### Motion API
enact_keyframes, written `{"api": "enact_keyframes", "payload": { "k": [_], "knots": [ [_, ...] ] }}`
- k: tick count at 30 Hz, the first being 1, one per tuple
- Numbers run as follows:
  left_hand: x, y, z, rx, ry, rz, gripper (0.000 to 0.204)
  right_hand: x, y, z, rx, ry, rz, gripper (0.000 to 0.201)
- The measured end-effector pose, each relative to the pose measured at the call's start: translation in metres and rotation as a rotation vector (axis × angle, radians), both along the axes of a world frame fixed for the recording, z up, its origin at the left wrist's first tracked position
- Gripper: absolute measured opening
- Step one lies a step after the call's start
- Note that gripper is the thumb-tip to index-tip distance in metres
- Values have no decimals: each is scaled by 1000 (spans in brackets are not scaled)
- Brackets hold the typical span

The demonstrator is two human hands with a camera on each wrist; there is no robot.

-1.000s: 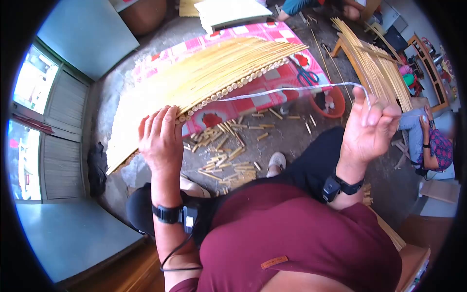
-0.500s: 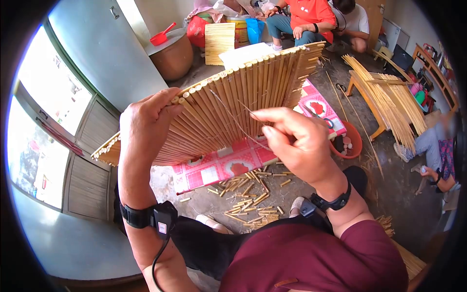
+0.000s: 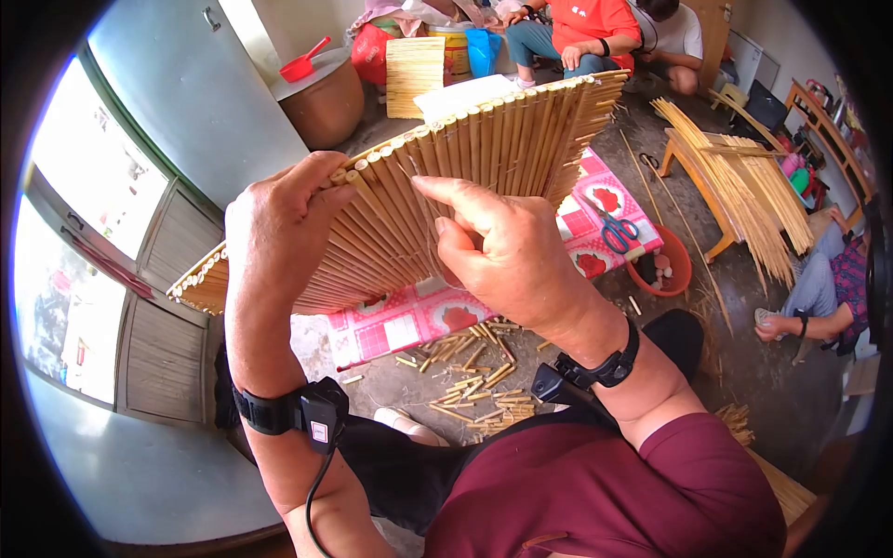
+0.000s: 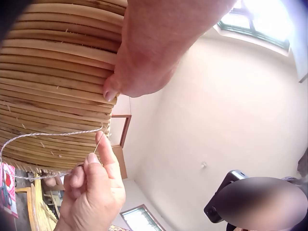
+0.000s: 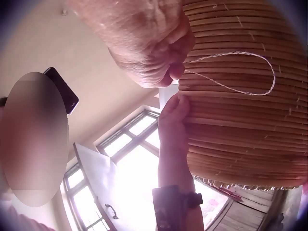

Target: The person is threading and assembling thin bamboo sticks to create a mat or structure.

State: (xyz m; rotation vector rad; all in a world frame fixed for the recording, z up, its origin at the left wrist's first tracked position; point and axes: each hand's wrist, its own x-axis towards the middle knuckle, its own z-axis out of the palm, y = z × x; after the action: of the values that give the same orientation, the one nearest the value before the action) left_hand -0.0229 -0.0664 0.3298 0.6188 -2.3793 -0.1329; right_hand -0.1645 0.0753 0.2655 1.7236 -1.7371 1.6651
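A mat of thin reed sticks [image 3: 484, 149] stands tilted up, its row of cut stick ends along the top edge. My left hand [image 3: 279, 228] grips that edge near its left part, thumb on the side facing me. Close to the same edge, my right hand [image 3: 516, 251] pinches a thin needle [image 4: 99, 145] between thumb and index finger, its tip right at the stick ends. A twisted pale string [image 4: 53, 134] hangs in a loop across the stick face; the loop of string [image 5: 273, 79] also shows in the right wrist view. Short stitches run across the sticks.
Below the mat is a table with a pink rose-patterned cloth [image 3: 400, 330], bearing blue scissors [image 3: 619, 232]. Cut stick pieces [image 3: 484, 391] litter the floor. A red basin [image 3: 674, 265] and a bench of long sticks [image 3: 735, 177] stand right. Other people [image 3: 591, 37] sit nearby.
The mat has been raised from lying low to tilted up, showing its other face. My right hand came from pulling string out at the right to the mat's edge, lately moving left and up.
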Motion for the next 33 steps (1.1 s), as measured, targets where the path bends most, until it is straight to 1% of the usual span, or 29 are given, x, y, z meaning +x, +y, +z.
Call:
{"api": "enact_keyframes", "payload": {
  "k": [2,5,8,9,12,14,15,18,20,23,28,30,33],
  "knots": [
    [1,-1,-2,-20,19,-20,25,0,1,-1,-1,-6,2,36],
    [1,6,-3,-133,-11,-26,28,1,3,-4,-27,-2,10,38],
    [3,13,-8,-113,4,19,30,4,7,-8,-39,-7,34,38],
    [4,16,-10,-146,11,10,29,6,9,-9,-40,-12,43,39],
    [9,28,-19,-278,62,-21,25,1,25,-13,-111,136,84,35],
    [18,52,-30,-291,-21,19,27,-3,38,-32,-226,76,153,33],
    [22,68,-38,-298,-84,39,29,-3,48,-44,-225,-28,182,33],
    [27,102,-76,-351,-82,9,33,1,70,-79,-261,-411,257,34],
    [29,114,-98,-379,-20,1,31,2,78,-85,-249,-496,281,34],
    [33,124,-111,-331,-36,24,34,0,87,-90,-195,-460,299,34],
    [35,127,-108,-304,-68,35,39,-4,93,-90,-115,-399,294,32],
    [34,128,-108,-305,-69,30,40,-4,92,-84,-124,-354,282,30],
    [32,129,-109,-309,-63,39,40,-9,94,-84,-99,-237,319,27]
  ]
}}
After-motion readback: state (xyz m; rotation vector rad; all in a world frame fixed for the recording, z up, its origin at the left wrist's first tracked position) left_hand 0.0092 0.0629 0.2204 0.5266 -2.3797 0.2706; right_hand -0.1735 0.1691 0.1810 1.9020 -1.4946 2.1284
